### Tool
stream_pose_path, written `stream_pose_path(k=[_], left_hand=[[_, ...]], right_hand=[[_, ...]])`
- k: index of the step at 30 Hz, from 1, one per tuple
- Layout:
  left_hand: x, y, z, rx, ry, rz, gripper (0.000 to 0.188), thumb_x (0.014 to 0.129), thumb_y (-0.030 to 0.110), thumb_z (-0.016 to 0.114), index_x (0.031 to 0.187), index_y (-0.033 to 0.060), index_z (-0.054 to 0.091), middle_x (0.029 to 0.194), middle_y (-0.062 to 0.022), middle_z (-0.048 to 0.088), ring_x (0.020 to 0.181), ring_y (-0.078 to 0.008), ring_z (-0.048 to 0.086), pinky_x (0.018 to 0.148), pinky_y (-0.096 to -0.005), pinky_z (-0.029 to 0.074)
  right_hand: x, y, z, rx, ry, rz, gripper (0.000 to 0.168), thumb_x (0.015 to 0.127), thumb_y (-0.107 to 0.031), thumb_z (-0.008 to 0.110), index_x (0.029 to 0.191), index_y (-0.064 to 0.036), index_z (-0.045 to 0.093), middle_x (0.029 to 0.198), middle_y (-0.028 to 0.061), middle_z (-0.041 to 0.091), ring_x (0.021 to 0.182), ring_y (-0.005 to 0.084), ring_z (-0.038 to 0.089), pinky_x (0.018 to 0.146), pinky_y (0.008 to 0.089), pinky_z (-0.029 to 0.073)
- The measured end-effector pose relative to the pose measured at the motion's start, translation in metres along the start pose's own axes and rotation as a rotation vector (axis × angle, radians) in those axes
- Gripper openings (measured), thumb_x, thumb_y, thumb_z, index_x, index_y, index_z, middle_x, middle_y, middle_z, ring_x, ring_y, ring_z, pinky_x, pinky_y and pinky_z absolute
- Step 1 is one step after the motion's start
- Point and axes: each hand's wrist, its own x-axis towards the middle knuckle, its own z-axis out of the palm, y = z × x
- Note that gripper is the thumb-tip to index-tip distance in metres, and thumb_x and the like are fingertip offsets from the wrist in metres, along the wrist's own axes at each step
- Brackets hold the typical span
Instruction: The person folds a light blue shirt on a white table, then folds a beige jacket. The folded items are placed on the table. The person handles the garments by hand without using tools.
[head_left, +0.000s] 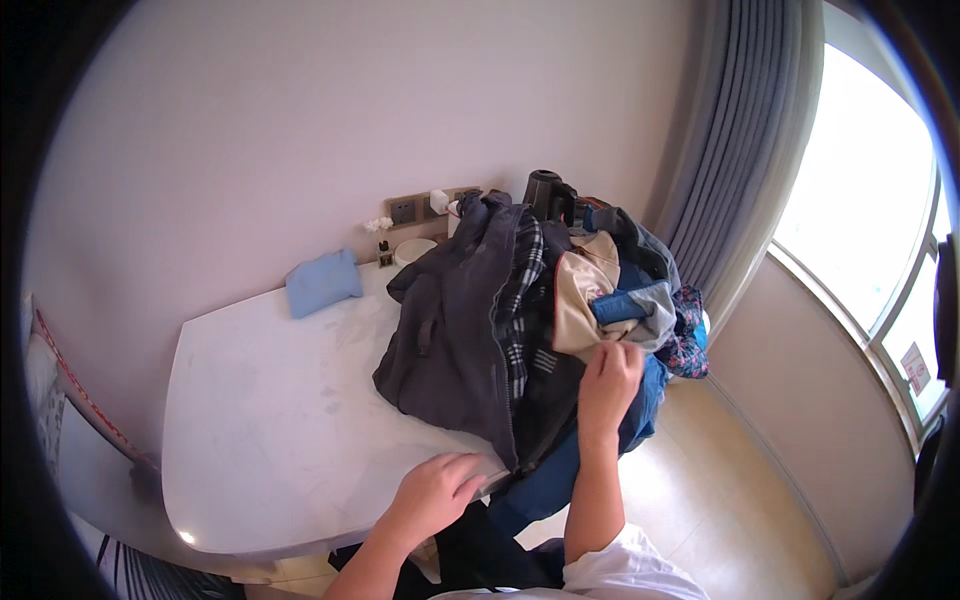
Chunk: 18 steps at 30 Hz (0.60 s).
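A large pile of clothes covers the right part of the white table (262, 435). On its left side lies a dark grey jacket (457, 322) with a zip and a black-and-white plaid lining. My right hand (611, 375) has its fingers closed at the lower edge of a cream garment with red trim (577, 300), seemingly pinching the cloth. My left hand (442, 487) is over the table's front edge, left of the jacket's lower corner, fingers apart and holding nothing. Blue cloth (536, 487) hangs below the pile. Grey-and-blue cloth (652, 307) and a floral piece (686, 330) lie on the right.
A folded light-blue cloth (324, 283) lies near the wall. Behind the pile stand a black kettle (544, 191), a small bottle with white flowers (385, 251) and a white bowl (414, 250). Wall sockets (403, 211) hold a white plug. A grey curtain (750, 150) hangs beside the window.
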Motion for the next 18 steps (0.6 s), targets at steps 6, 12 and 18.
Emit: stream_pose_path(k=[6, 12, 18], left_hand=[[0.027, 0.006, 0.008, -1.262, 0.265, -0.351, 0.044, 0.1, 0.032, 0.061, 0.13, -0.0002, 0.058, 0.118, -0.0105, 0.069, 0.104, -0.0188, 0.067, 0.086, -0.0342, 0.054], [0.015, -0.01, -0.037, -1.2, 0.441, -0.399, 0.016, 0.102, 0.013, 0.055, 0.108, 0.0014, 0.064, 0.092, -0.0022, 0.064, 0.081, -0.0089, 0.059, 0.072, -0.023, 0.048], [-0.043, -0.016, -0.094, -1.365, 0.529, -0.23, 0.021, 0.104, 0.016, 0.05, 0.091, 0.0021, 0.059, 0.055, -0.0014, 0.043, 0.048, -0.0142, 0.052, 0.044, -0.0316, 0.045]], right_hand=[[-0.056, -0.097, -0.048, 0.875, -0.504, 0.027, 0.016, 0.079, 0.013, 0.062, 0.09, 0.001, 0.062, 0.087, 0.0138, 0.059, 0.08, 0.0308, 0.06, 0.072, 0.0349, 0.049], [-0.087, -0.11, -0.074, 1.136, -0.87, 0.04, 0.006, 0.09, 0.002, 0.064, 0.095, 0.001, 0.064, 0.088, 0.0102, 0.063, 0.078, 0.0192, 0.062, 0.064, 0.0299, 0.05], [-0.055, -0.089, -0.027, 1.109, 0.176, 0.795, 0.023, 0.102, -0.018, 0.054, 0.109, 0.003, 0.061, 0.085, 0.006, 0.066, 0.066, 0.0142, 0.059, 0.061, 0.0237, 0.049]])
